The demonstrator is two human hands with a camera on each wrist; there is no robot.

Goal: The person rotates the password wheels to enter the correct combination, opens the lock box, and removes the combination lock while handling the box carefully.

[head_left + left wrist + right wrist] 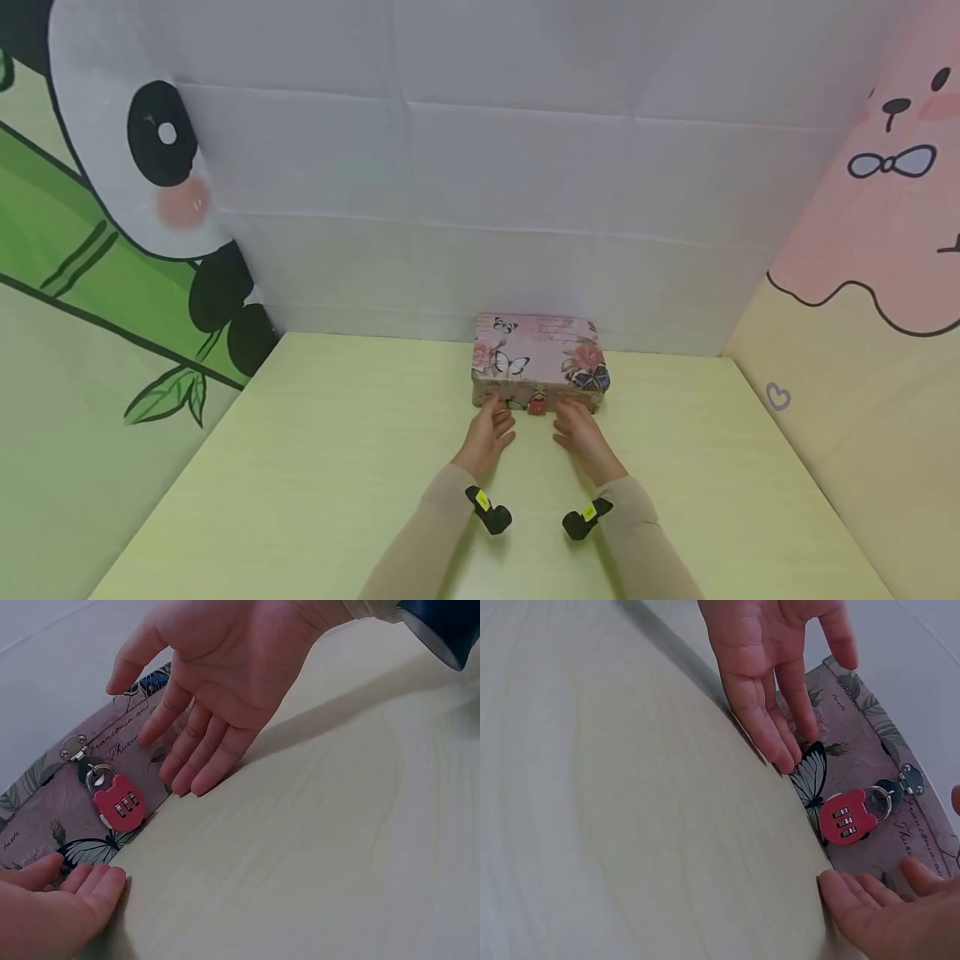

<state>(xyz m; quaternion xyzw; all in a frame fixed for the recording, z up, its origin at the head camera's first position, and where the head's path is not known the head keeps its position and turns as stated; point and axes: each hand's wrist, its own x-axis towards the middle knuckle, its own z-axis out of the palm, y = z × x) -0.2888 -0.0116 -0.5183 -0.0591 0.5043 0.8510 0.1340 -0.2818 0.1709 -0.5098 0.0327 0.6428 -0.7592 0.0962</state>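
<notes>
Left of the red combination padlock (122, 804), the left hand (486, 437) is loosely spread and holds nothing, fingers at the low front of the pink butterfly-print box (540, 346); whether they touch I cannot tell. The box sits directly behind the padlock, which hangs from its metal hasp (74, 748). Right of the padlock, the right hand (585, 437) is likewise relaxed and unladen. Matched, gentle pressure either side of the padlock should keep the box square.
</notes>
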